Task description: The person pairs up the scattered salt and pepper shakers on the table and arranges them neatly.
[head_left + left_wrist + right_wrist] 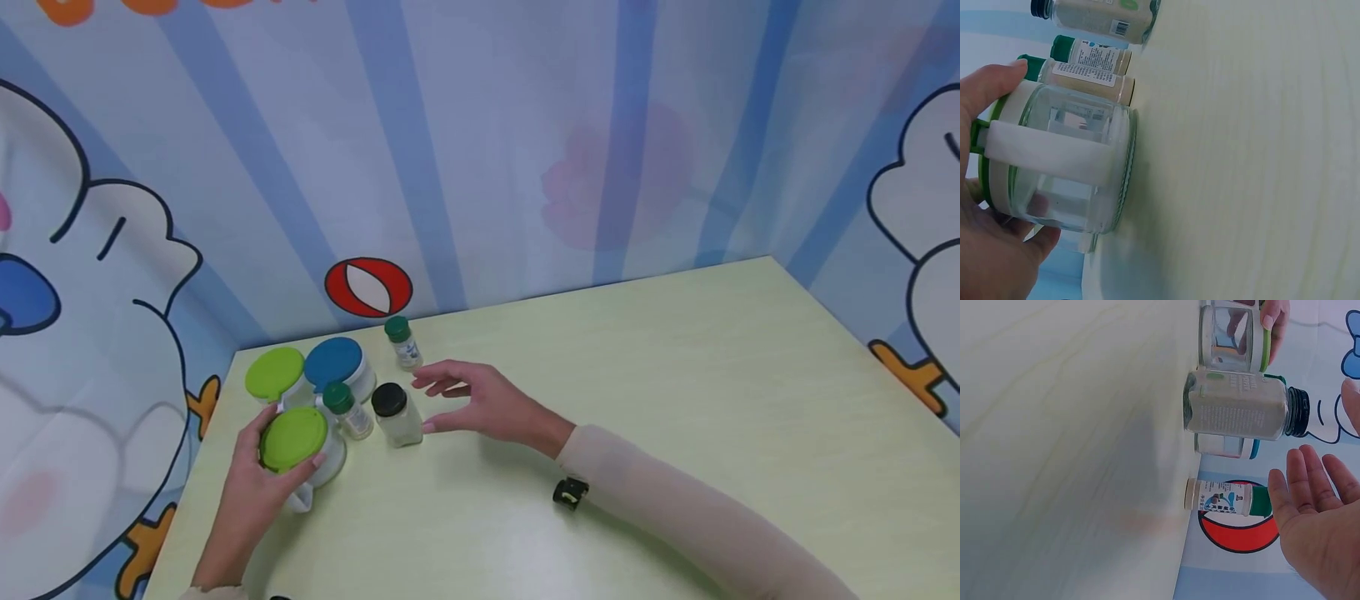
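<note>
With thumb and fingers curled round its rim, my left hand [251, 479] grips a clear glass jar [1069, 197] that has a green lid [295, 439] and a white handle [1047, 149]. The jar stands upright at the table's left side. My right hand [483, 406] is held open, thumb and fingers spread, just right of a black-capped clear bottle [400, 422] of pale contents. Its thumb tip is close to the bottle's side. Between this bottle and the gripped jar stands a green-capped shaker [354, 417].
Behind the gripped jar stand another green-lidded jar [274, 374] and a blue-lidded jar [335, 363]. A second green-capped shaker [406, 346] stands near the table's back edge, beyond my right fingertips. A printed cloth wall [510, 158] rises behind the pale table [675, 383].
</note>
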### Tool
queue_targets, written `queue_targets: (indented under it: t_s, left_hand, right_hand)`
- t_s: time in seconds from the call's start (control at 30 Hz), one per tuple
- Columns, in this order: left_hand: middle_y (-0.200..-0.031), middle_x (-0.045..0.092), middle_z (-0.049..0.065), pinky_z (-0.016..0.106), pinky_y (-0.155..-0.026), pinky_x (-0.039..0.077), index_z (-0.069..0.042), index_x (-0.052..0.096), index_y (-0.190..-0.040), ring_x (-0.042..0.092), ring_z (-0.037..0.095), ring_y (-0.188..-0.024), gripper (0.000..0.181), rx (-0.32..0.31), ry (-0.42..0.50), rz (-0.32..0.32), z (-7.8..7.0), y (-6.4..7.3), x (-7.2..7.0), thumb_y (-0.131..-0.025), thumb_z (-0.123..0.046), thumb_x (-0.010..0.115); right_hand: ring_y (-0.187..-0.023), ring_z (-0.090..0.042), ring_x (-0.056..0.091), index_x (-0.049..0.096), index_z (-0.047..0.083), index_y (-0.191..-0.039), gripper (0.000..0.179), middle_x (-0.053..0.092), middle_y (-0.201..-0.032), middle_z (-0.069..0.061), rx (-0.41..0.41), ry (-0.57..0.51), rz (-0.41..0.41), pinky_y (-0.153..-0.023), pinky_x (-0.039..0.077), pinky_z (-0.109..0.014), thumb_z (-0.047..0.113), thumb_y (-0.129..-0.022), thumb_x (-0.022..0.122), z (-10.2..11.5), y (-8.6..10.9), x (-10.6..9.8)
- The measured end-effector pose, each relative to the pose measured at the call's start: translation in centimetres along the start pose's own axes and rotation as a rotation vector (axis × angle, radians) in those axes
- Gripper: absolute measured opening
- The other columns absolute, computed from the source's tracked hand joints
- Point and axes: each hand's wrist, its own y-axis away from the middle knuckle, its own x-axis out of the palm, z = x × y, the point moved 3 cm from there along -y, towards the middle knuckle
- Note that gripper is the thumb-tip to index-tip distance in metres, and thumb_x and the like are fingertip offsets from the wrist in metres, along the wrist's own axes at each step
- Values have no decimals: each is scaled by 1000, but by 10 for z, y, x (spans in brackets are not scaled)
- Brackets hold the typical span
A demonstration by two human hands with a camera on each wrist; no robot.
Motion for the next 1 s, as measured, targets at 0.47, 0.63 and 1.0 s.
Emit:
queue_targets:
  t_s: [0.47, 0.63, 1.0]
  left_hand:
    - [-156, 19, 15, 58, -110, 29, -21, 8, -155, 27, 36, -134, 112, -80, -4, 16, 7, 1, 0, -73, -43, 82]
    - [-157, 15, 16, 59, -110, 27, -22, 3, -155, 25, 37, -135, 115, -100, 11, 41, 6, 2, 0, -73, -45, 81]
    - [-157, 16, 16, 58, -110, 28, -25, 5, -155, 25, 37, -135, 114, -138, 54, 59, 9, 2, 1, -73, -45, 81]
  right_hand:
    - [-116, -19, 57, 54, 27, -133, 58, 59, -129, 3, 15, -38, 11, -102, 44, -45, 28, -80, 79, -6, -14, 12]
    - [-119, -28, 55, 54, 26, -132, 59, 58, -129, 2, 12, -65, 8, -103, 44, -47, 26, -80, 79, -8, -18, 15]
    - [-116, -16, 56, 55, 22, -132, 60, 56, -129, 7, 30, -34, -1, -102, 45, -41, 29, -78, 80, -11, -29, 24]
